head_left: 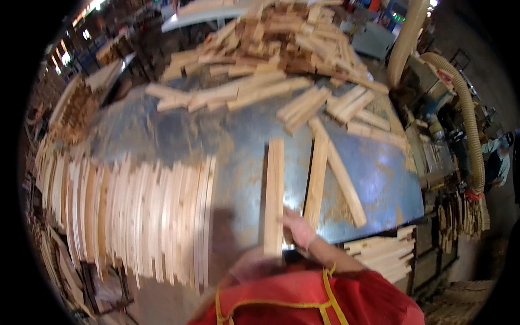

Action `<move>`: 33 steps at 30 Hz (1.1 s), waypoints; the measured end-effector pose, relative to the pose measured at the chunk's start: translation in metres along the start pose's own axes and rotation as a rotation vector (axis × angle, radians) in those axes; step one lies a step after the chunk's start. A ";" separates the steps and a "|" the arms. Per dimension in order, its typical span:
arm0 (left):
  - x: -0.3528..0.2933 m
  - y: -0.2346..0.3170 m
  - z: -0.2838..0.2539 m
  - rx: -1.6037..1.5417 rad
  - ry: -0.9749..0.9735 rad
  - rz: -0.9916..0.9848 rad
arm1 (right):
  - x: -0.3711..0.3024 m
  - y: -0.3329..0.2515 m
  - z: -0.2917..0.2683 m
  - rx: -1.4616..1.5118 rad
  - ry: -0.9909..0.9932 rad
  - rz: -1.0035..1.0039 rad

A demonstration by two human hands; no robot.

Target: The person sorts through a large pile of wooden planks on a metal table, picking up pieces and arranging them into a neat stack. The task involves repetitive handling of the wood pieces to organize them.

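A pale wooden strip (275, 189) points away from me over the metal tabletop, its near end close to my body. My right hand (299, 229) grips its right edge near that end, fingers closed against the wood. Beside the near end, low in the picture, my left hand (251, 263) is smeared by motion, so its fingers cannot be made out. Just right of the held strip lies a second strip (316, 179), and a third strip (344, 181) slants away to its right. To the left, a row of many strips (135, 214) is laid side by side.
A large heap of loose strips (281, 38) covers the far end of the metal table (238, 162). Stacked strips (384, 252) sit below its right edge. A ribbed hose (471, 124) hangs at the right. Farther right is another person (497, 162).
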State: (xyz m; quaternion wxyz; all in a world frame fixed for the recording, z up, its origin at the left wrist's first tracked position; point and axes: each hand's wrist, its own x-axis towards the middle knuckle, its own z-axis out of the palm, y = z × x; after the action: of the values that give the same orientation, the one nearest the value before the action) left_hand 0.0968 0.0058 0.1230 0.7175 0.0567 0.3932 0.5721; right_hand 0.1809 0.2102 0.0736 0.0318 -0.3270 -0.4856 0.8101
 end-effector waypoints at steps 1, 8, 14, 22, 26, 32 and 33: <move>-0.005 0.012 0.014 -0.025 -0.005 -0.021 | 0.004 0.021 -0.022 -0.005 0.008 -0.018; 0.065 -0.015 -0.079 1.015 0.150 0.162 | 0.017 0.027 -0.125 0.184 0.347 -0.163; 0.144 0.292 0.051 0.392 0.183 0.791 | 0.048 -0.017 -0.163 -0.054 0.398 -0.202; 0.174 0.212 0.082 0.697 0.480 0.584 | 0.057 -0.063 -0.138 -0.680 0.544 -0.023; 0.159 0.090 0.002 1.134 0.551 0.351 | 0.090 -0.058 -0.129 -0.545 0.567 0.022; 0.101 0.047 -0.004 1.585 0.712 0.291 | 0.107 0.017 -0.051 0.052 0.133 -0.120; 0.100 0.037 -0.008 1.600 0.784 0.230 | 0.083 0.004 -0.017 -0.035 0.132 -0.037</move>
State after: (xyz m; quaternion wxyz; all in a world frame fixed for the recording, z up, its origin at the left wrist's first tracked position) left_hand 0.0668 0.1017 0.0867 0.2161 0.3791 0.8829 0.1736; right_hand 0.1261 0.2520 0.0234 0.0730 -0.3711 -0.5024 0.7775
